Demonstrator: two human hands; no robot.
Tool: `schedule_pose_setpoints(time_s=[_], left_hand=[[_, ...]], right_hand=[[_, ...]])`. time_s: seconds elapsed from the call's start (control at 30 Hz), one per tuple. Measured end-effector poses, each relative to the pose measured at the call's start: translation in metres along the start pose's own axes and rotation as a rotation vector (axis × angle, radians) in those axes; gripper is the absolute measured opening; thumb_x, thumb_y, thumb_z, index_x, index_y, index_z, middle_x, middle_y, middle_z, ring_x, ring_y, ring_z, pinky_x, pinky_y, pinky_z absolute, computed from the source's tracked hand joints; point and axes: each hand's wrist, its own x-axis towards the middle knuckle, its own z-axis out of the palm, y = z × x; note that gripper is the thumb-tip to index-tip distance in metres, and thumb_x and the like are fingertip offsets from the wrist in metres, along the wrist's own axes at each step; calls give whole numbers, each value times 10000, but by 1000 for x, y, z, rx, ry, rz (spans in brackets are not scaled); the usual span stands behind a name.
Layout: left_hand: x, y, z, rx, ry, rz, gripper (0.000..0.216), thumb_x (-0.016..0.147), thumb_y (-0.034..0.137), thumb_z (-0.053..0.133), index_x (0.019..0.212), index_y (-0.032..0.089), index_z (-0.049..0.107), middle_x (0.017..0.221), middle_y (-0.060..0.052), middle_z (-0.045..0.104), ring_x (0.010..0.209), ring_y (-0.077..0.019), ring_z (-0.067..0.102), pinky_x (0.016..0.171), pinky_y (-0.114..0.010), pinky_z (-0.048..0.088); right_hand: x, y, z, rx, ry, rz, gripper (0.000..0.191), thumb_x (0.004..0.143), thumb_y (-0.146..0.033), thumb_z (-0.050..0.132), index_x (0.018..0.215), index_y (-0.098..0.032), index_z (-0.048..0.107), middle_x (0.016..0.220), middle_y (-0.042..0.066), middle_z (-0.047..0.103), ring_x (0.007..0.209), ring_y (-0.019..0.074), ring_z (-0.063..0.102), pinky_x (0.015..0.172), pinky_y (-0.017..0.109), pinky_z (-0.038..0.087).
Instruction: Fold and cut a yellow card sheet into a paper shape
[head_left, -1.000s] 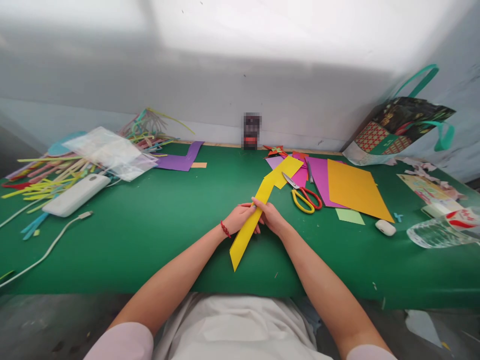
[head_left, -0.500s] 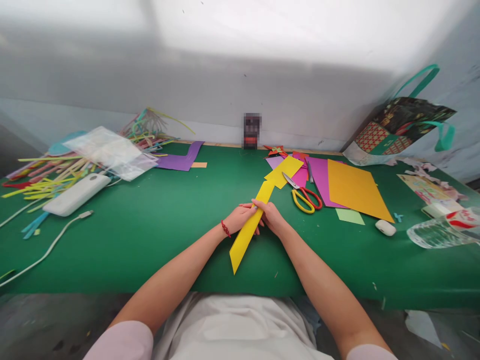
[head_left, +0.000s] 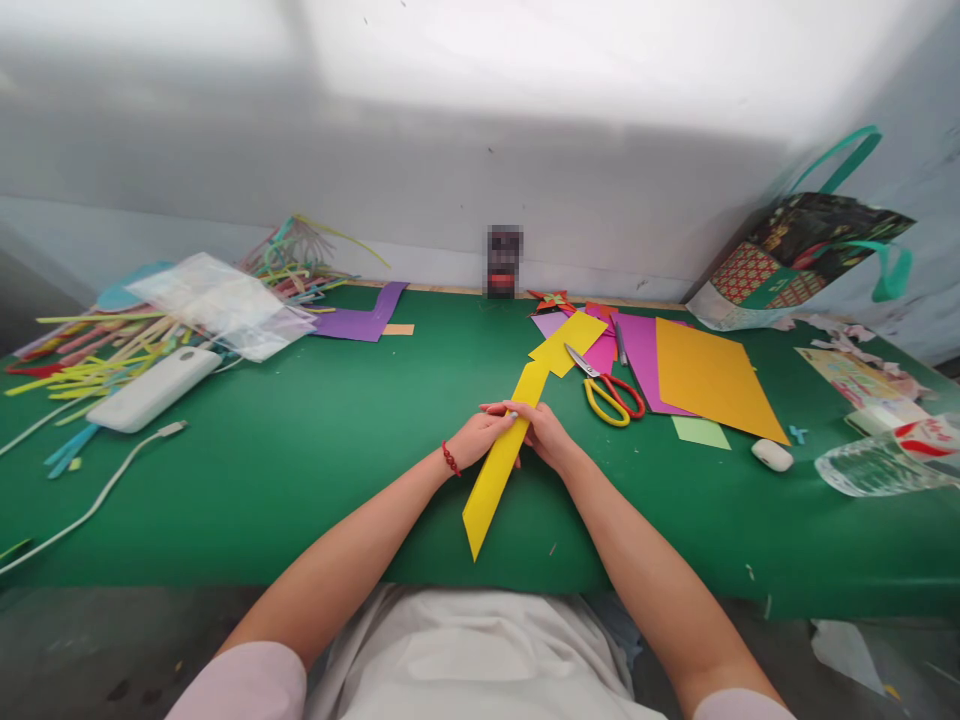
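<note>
A long folded strip of yellow paper (head_left: 493,480) slants across the middle, its pointed lower end toward me. My left hand (head_left: 482,436) grips its left edge, thumb on top and fingers partly hidden behind it. From the other side my right hand (head_left: 546,432) holds the same strip, its thumb laid across the upper face; most of its fingers are out of sight underneath. Just past the strip's far end lies another yellow paper piece (head_left: 568,342). Scissors (head_left: 606,390) with one yellow and one red handle rest half open to the right.
Sheets of orange paper (head_left: 712,380) and purple paper (head_left: 637,360) lie at right, near a white earbud case (head_left: 772,455) and a plastic bottle (head_left: 885,460). A patterned bag (head_left: 772,275) stands behind. At left are a white power bank (head_left: 154,390), a cable (head_left: 112,490) and pipe cleaners (head_left: 97,375).
The yellow strip's lower end has shifted slightly toward me and to the right. Both hands keep their hold on it with barely any movement.
</note>
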Motion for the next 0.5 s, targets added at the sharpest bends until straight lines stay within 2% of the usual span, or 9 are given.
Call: schedule_pose_setpoints(time_s=[0.13,0.2,0.3,0.37,0.43,0.5], left_hand=[[-1,3,-1,-37,-21,3,549,636,629,588,691,85,640,527,-88,636,460,-180,600,497,-296,482],[-2,6,-1,-41,-36,-9,544,632,620,597,676,80,646,522,-93,636,455,-179,599,488,-288,477],[-4,8,-1,-21,-68,-29,553,642,616,588,658,68,658,498,-99,628,452,-176,596,480,-278,470],[-4,8,-1,-20,-71,-26,547,642,611,591,653,69,660,498,-98,629,450,-172,592,480,-274,466],[-4,7,-2,-20,-59,-26,548,648,611,584,658,68,662,499,-100,631,448,-170,588,475,-271,460],[-4,6,-4,-16,-30,-27,560,666,613,561,667,62,663,501,-107,632,452,-171,587,471,-269,454]], right_hand=[[-1,-1,2,13,-6,33,317,681,-403,596,778,-128,721,694,56,688,320,36,343,303,215,211],[-1,-1,2,43,4,16,334,693,-430,586,758,-130,719,713,61,691,377,62,439,340,209,298],[1,0,1,88,52,-21,289,679,-416,614,695,-142,703,745,69,697,603,132,597,523,212,447],[2,0,0,115,83,-20,269,666,-407,634,752,-159,692,695,56,693,664,162,620,584,235,470],[4,-1,-3,158,122,-26,317,672,-435,621,853,-180,668,677,40,690,662,173,624,566,251,469],[6,-4,-7,207,220,-74,334,675,-457,602,878,-195,643,745,32,694,680,170,622,543,248,460]])
